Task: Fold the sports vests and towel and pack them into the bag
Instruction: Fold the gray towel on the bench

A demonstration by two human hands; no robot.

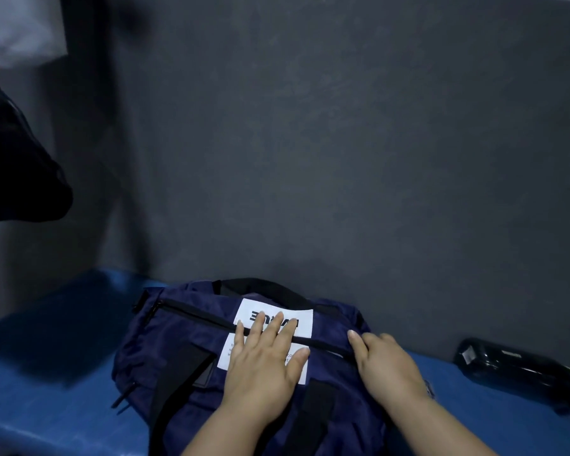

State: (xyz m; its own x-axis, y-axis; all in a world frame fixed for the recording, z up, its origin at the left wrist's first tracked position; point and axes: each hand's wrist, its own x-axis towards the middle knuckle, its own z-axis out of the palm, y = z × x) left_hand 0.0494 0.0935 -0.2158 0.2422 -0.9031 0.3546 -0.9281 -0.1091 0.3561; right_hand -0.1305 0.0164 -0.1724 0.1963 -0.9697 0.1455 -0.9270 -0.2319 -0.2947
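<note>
Head view: left hand spread flat on navy bag, right hand gripping its right end

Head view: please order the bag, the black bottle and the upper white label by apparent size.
1. bag
2. black bottle
3. upper white label, partly covered by the left hand

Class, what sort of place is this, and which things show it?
Probably a changing room: a navy bag on a blue bench, a black bottle beside it, grey wall behind.
</note>
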